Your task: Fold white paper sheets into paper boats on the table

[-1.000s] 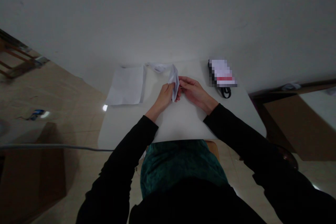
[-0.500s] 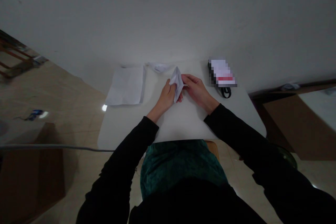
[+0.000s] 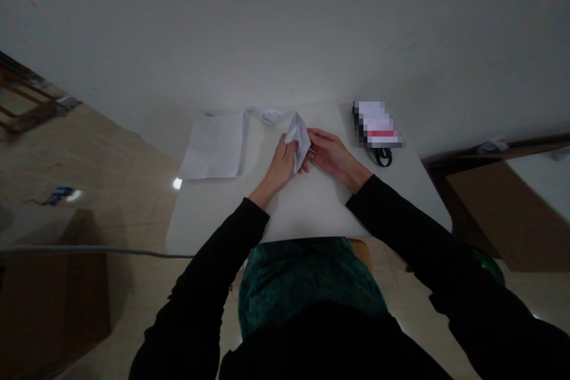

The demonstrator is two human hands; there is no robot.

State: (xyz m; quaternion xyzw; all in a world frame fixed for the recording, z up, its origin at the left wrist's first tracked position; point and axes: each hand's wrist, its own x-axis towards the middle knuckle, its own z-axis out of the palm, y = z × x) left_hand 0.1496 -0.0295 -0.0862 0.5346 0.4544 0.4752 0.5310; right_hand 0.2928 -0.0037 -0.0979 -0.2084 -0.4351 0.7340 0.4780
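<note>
A small folded piece of white paper (image 3: pixel 299 139) stands up between both hands above the middle of the white table (image 3: pixel 312 208). My left hand (image 3: pixel 281 165) pinches its left side with closed fingers. My right hand (image 3: pixel 328 153) grips the paper's right side, fingers curled against it. Both arms wear black sleeves.
A stack of flat white sheets (image 3: pixel 215 145) lies at the table's far left. A crumpled white scrap (image 3: pixel 269 114) sits at the far edge by the wall. A blurred card with a black strap (image 3: pixel 377 128) lies at the far right. Tiled floor surrounds the table.
The folded paper has turned slightly between the hands and its tip leans a little differently. Both hands stay in nearly the same place.
</note>
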